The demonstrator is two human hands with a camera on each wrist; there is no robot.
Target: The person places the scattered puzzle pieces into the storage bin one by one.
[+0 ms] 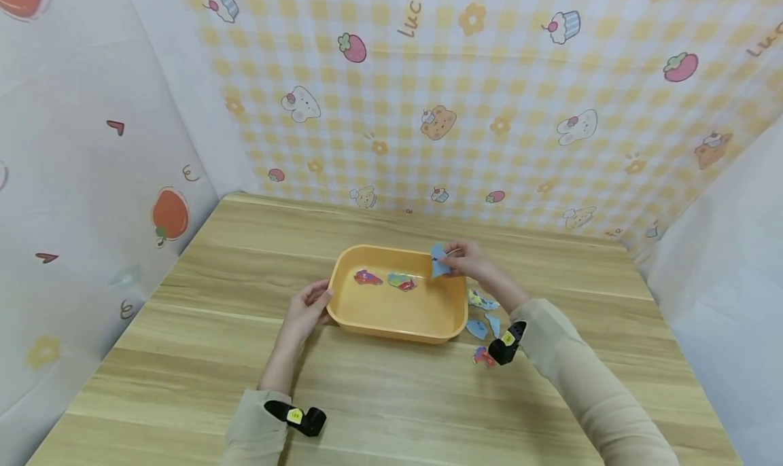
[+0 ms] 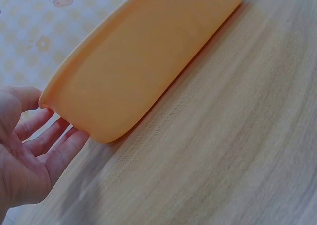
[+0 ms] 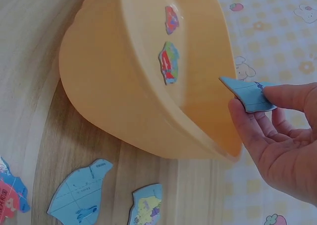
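Observation:
An orange plastic tray (image 1: 391, 323) with raised walls rests on the wooden table. My left hand (image 1: 308, 306) holds its left end, with the thumb at the rim and the fingers against the outer wall (image 2: 114, 76). Between thumb and fingers, my right hand (image 1: 467, 259) pinches a blue puzzle piece (image 3: 250, 93) with dark markings, over the tray's right back corner. Inside the tray lie a red and purple piece (image 1: 368, 277) and a green, blue and red piece (image 1: 402, 281).
Right of the tray, several flat pieces lie on the table: a yellow and blue piece (image 1: 483, 300), a blue piece (image 1: 476, 329), a narrow blue piece (image 1: 492, 325) and a red one (image 1: 482, 357). A checked cloth (image 1: 391, 85) hangs behind the table.

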